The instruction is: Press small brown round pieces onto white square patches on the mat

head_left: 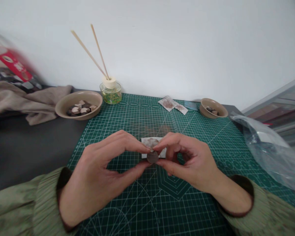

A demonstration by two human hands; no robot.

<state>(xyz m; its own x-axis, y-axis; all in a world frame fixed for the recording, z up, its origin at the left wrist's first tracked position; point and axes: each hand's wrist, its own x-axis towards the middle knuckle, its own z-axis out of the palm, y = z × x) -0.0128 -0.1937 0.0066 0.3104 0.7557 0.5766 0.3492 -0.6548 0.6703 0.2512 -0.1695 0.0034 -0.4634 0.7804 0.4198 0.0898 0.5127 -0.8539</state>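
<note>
Now the left hand [105, 157] and right hand [190, 159] both pinch a small dark round thing [152, 157], with a tan bowl [61, 106] off at its ten o'clock. Soft, even pressing from both sides should stop it slipping.

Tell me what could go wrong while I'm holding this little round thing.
The small dark round piece is held only in a fingertip pinch by your left hand and right hand, so it could slip and drop. The brown marks on the green mat might smear if they're loose and you brush them.
</note>
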